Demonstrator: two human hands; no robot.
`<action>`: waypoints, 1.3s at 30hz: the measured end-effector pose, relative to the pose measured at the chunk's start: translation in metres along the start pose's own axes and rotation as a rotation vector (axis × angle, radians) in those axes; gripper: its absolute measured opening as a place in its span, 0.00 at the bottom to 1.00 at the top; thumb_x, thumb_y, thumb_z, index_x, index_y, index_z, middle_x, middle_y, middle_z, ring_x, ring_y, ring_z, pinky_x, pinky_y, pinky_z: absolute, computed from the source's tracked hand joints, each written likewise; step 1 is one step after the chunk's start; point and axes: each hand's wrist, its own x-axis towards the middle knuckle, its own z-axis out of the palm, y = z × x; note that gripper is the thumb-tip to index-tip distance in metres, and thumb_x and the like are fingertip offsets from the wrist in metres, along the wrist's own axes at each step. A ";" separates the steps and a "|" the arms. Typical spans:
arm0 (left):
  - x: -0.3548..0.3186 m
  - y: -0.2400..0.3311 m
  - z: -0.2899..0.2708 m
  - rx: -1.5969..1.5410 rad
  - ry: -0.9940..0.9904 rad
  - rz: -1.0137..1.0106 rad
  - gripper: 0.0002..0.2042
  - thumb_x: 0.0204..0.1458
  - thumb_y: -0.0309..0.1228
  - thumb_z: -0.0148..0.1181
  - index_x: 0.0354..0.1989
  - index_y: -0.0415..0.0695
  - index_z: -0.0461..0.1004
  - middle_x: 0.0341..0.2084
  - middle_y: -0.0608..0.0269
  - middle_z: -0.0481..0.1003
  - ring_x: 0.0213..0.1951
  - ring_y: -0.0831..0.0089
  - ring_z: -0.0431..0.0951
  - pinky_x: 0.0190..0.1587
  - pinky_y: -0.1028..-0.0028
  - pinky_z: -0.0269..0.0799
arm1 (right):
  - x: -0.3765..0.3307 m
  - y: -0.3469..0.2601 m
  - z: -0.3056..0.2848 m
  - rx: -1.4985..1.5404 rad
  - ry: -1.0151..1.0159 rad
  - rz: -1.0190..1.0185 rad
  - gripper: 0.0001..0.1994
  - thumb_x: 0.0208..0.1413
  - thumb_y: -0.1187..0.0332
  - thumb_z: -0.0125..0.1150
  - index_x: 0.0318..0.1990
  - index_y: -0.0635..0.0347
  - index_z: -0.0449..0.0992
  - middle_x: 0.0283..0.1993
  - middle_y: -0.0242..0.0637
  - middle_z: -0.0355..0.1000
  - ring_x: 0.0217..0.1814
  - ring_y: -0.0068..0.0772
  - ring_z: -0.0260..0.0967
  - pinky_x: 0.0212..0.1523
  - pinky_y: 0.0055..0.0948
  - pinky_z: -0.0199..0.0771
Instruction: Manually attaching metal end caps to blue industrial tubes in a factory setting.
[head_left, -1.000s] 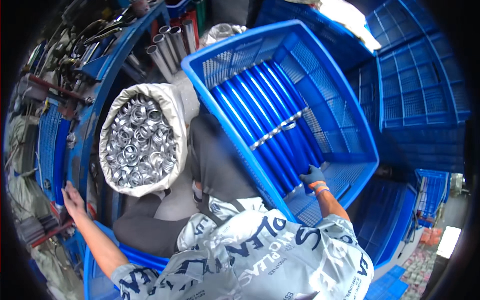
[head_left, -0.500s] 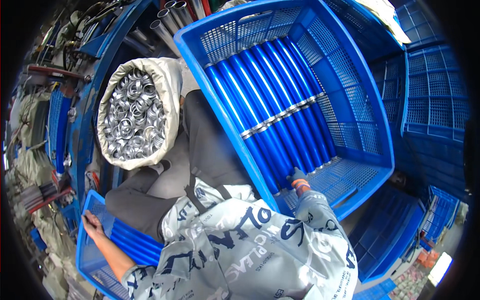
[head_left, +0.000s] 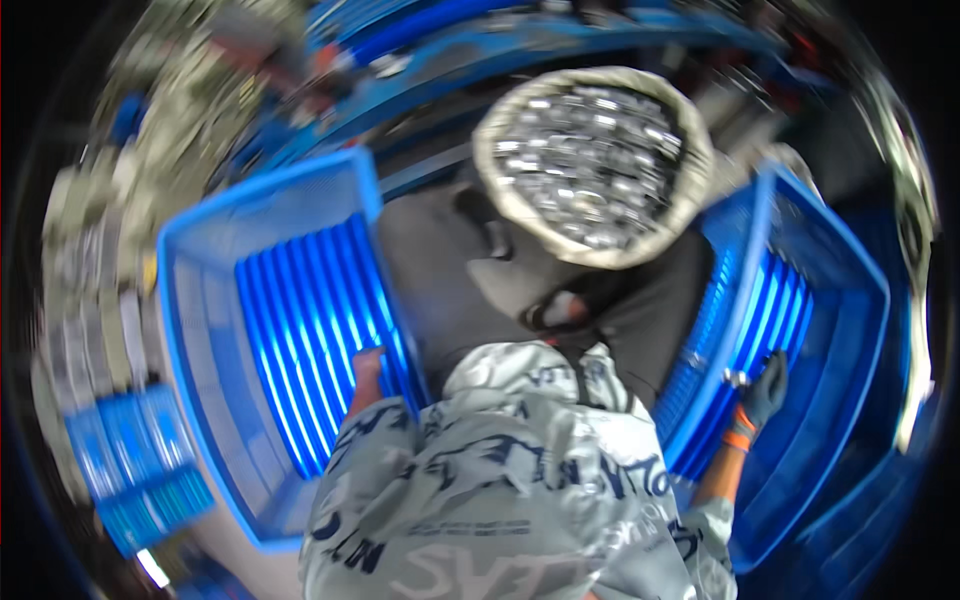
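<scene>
My bare left hand (head_left: 368,370) is over the right side of the left blue crate (head_left: 168,300), close above a row of shiny blue tubes (head_left: 310,350). Motion smears its fingers, so their grip does not show. In the right blue crate (head_left: 872,300) is my right hand (head_left: 766,392), in a dark grey glove with an orange cuff. It lies beside more blue tubes (head_left: 770,310) with metal ends, its fingers stretched forward and nothing visible in them. Whether it touches the tubes is unclear.
Between the crates, ahead of my knees, stands a pale sack (head_left: 490,165) full of metal rings (head_left: 590,160). Blue beams (head_left: 440,100) run behind it. Blue drum-like containers (head_left: 130,440) stand at the far left. Much of the surroundings is blurred.
The view has swung left, bringing the left crate fully into sight and shifting the sack and right crate rightward. My left hand has come over the left crate's tubes; my right stays in the right crate.
</scene>
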 end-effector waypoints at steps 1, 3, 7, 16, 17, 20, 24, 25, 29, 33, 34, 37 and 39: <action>-0.015 -0.013 0.047 -0.151 0.029 -0.233 0.32 0.54 0.49 0.83 0.61 0.37 0.87 0.58 0.41 0.88 0.66 0.48 0.87 0.68 0.54 0.82 | 0.012 -0.052 0.021 -0.027 -0.060 -0.196 0.18 0.84 0.70 0.58 0.72 0.71 0.81 0.62 0.47 0.86 0.56 0.32 0.84 0.59 0.33 0.86; -0.023 -0.053 0.066 -0.214 0.083 -0.361 0.36 0.53 0.44 0.85 0.65 0.30 0.83 0.62 0.38 0.86 0.66 0.48 0.86 0.71 0.55 0.80 | 0.016 -0.127 0.088 0.019 -0.230 -0.400 0.18 0.85 0.71 0.56 0.73 0.71 0.80 0.65 0.47 0.85 0.61 0.32 0.83 0.65 0.34 0.84; -0.044 -0.111 0.109 -0.427 0.053 -0.387 0.40 0.51 0.42 0.86 0.70 0.33 0.80 0.64 0.35 0.85 0.67 0.43 0.85 0.73 0.53 0.78 | -0.008 -0.174 0.261 -0.001 -0.677 -0.363 0.19 0.81 0.74 0.62 0.74 0.70 0.80 0.69 0.46 0.83 0.70 0.35 0.80 0.73 0.33 0.78; -0.036 -0.087 0.110 -0.199 -0.067 -0.255 0.38 0.53 0.39 0.78 0.74 0.40 0.77 0.72 0.33 0.77 0.70 0.43 0.82 0.75 0.52 0.77 | -0.051 -0.143 0.491 -0.879 -1.097 -0.808 0.47 0.68 0.37 0.71 0.88 0.51 0.64 0.79 0.62 0.73 0.82 0.68 0.70 0.81 0.56 0.69; -0.046 -0.092 0.103 -0.150 -0.035 -0.323 0.39 0.53 0.40 0.79 0.74 0.39 0.76 0.72 0.33 0.77 0.70 0.43 0.82 0.75 0.51 0.77 | -0.065 -0.138 0.504 -0.831 -1.127 -0.819 0.47 0.68 0.37 0.71 0.88 0.51 0.64 0.79 0.62 0.73 0.82 0.68 0.70 0.81 0.56 0.69; -0.062 -0.066 0.096 0.043 -0.019 -0.326 0.43 0.50 0.46 0.84 0.74 0.38 0.76 0.71 0.33 0.78 0.72 0.42 0.80 0.76 0.50 0.76 | -0.056 -0.135 0.489 -1.003 -1.104 -0.792 0.42 0.65 0.36 0.71 0.79 0.53 0.75 0.68 0.57 0.82 0.72 0.63 0.80 0.73 0.54 0.78; -0.085 -0.086 0.058 -0.190 0.003 -0.333 0.50 0.44 0.47 0.85 0.76 0.33 0.73 0.73 0.31 0.76 0.75 0.40 0.77 0.78 0.53 0.73 | -0.068 -0.155 0.496 -1.005 -1.122 -0.712 0.32 0.63 0.43 0.75 0.66 0.56 0.88 0.58 0.53 0.89 0.62 0.59 0.88 0.64 0.51 0.85; -0.081 -0.085 0.045 -0.380 0.079 -0.311 0.52 0.42 0.46 0.84 0.76 0.30 0.72 0.73 0.30 0.76 0.75 0.39 0.76 0.79 0.55 0.72 | -0.067 -0.161 0.499 -1.002 -1.161 -0.710 0.31 0.63 0.44 0.75 0.64 0.56 0.89 0.57 0.53 0.89 0.61 0.59 0.88 0.64 0.50 0.86; -0.044 -0.012 -0.030 -0.550 0.172 -0.107 0.55 0.41 0.45 0.81 0.80 0.29 0.68 0.77 0.30 0.71 0.80 0.43 0.72 0.82 0.58 0.68 | -0.041 -0.168 0.486 -0.927 -1.277 -0.720 0.28 0.61 0.44 0.78 0.58 0.56 0.92 0.51 0.54 0.90 0.56 0.61 0.89 0.60 0.51 0.86; -0.025 0.097 -0.127 -0.558 0.365 0.195 0.57 0.46 0.51 0.86 0.79 0.24 0.67 0.72 0.28 0.76 0.75 0.43 0.77 0.77 0.56 0.73 | -0.001 -0.158 0.474 -0.803 -1.419 -0.755 0.28 0.60 0.46 0.80 0.59 0.57 0.91 0.55 0.56 0.89 0.59 0.61 0.87 0.62 0.51 0.85; -0.034 0.137 -0.146 -0.566 0.376 0.328 0.56 0.47 0.51 0.88 0.78 0.24 0.68 0.69 0.28 0.79 0.72 0.46 0.80 0.75 0.56 0.75 | 0.000 -0.152 0.468 -0.930 -1.405 -0.750 0.24 0.61 0.50 0.78 0.58 0.57 0.91 0.55 0.57 0.88 0.60 0.62 0.87 0.63 0.52 0.85; -0.108 0.257 -0.217 -0.451 0.254 0.576 0.47 0.49 0.41 0.86 0.75 0.28 0.72 0.60 0.34 0.85 0.62 0.48 0.88 0.67 0.56 0.82 | -0.012 -0.181 0.453 -0.898 -1.339 -0.673 0.17 0.64 0.58 0.74 0.52 0.60 0.90 0.51 0.53 0.89 0.55 0.61 0.88 0.59 0.53 0.86; -0.137 0.312 -0.237 -0.267 0.266 0.781 0.41 0.48 0.35 0.82 0.73 0.34 0.75 0.57 0.37 0.86 0.58 0.44 0.89 0.63 0.55 0.83 | -0.018 -0.184 0.430 -0.465 -1.251 -0.240 0.15 0.71 0.57 0.74 0.51 0.61 0.90 0.48 0.44 0.90 0.50 0.49 0.90 0.53 0.45 0.88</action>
